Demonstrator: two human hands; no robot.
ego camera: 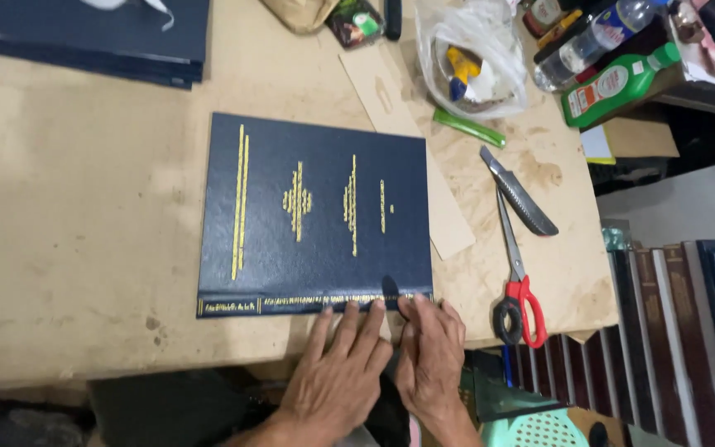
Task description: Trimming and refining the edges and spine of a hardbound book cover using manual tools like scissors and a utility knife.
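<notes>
A dark blue hardcover book [316, 207] with gold lettering lies flat on the worn wooden table [76, 215], its spine toward me at the near edge. My left hand [337, 372] rests palm down with fingers spread, fingertips touching the spine near its right end. My right hand [432, 356] lies beside it, fingers pressing on the spine's right corner, where a small dark tab [390, 287] sticks up. Neither hand grips anything.
Red-handled scissors [516, 285] and a utility knife [519, 192] lie right of the book. A cardboard strip [411, 141] pokes out beneath it. A plastic bag [469, 58], green bottle [618, 83] and clear bottle [593, 37] sit far right. Stacked blue covers [101, 41] at far left; bound books [672, 331] at right.
</notes>
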